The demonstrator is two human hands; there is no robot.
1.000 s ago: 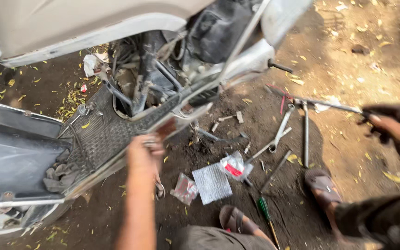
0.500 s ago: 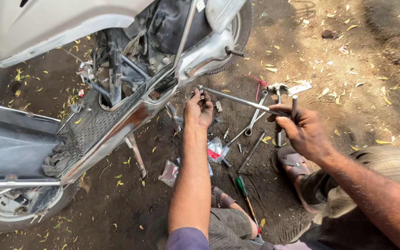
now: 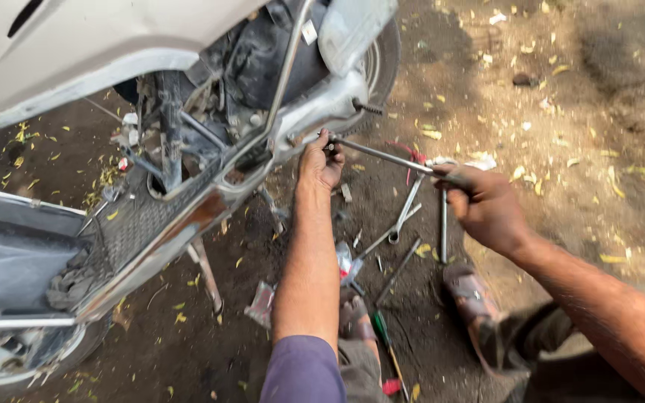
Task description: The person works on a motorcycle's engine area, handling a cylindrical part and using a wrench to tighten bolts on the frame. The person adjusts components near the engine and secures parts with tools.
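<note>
Since a moment ago, our left hand (image 3: 321,160) has moved up from the ground tools to the scooter's frame (image 3: 188,216), and the long socket wrench (image 3: 386,155) has swung in with it. That puts the tool's head at the frame's lower edge, just right of the footboard. Our left arm stretches straight away from us, fingers pinched around the wrench's far end. Our right hand (image 3: 487,205) is clenched around the near handle, wrist bent, above the spanners (image 3: 404,216) lying on the dirt.
</note>
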